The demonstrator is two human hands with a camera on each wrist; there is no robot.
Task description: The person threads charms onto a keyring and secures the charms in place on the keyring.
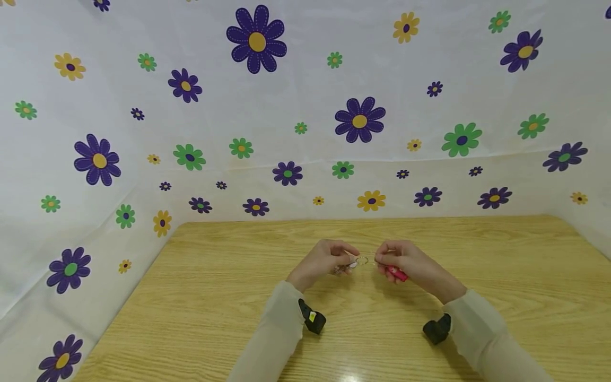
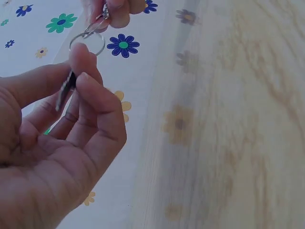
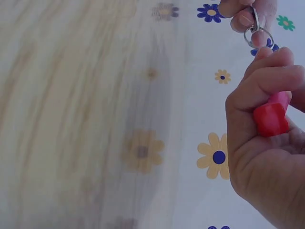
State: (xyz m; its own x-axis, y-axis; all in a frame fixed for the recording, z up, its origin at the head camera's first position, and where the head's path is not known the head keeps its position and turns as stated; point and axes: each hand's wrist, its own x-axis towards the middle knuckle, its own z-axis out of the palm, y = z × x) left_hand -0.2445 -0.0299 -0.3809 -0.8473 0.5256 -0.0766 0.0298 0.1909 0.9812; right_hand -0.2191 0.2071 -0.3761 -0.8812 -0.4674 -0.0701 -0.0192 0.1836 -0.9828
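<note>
My left hand [image 1: 325, 261] pinches a key [image 2: 66, 90] between thumb and fingers, over the table. Its round metal key ring [image 2: 101, 46] stands out past the fingertips, towards the other hand. Opposite, my right hand [image 1: 414, 263] has its fingers curled round a pink and red keychain charm [image 3: 271, 118]. Thumb and forefinger of that hand pinch the charm's small metal fitting [image 2: 106, 10]. A thin metal loop [image 2: 95, 26] reaches from there to the key ring and overlaps it in the left wrist view. Fingers partly hide both the key and the charm.
Both hands are above a wooden table [image 1: 229, 276], right of its middle. A white cloth [image 1: 296, 85] with purple, green and yellow flowers hangs behind the table and along its sides. Each wrist carries a small black camera [image 1: 312, 320] on a strap.
</note>
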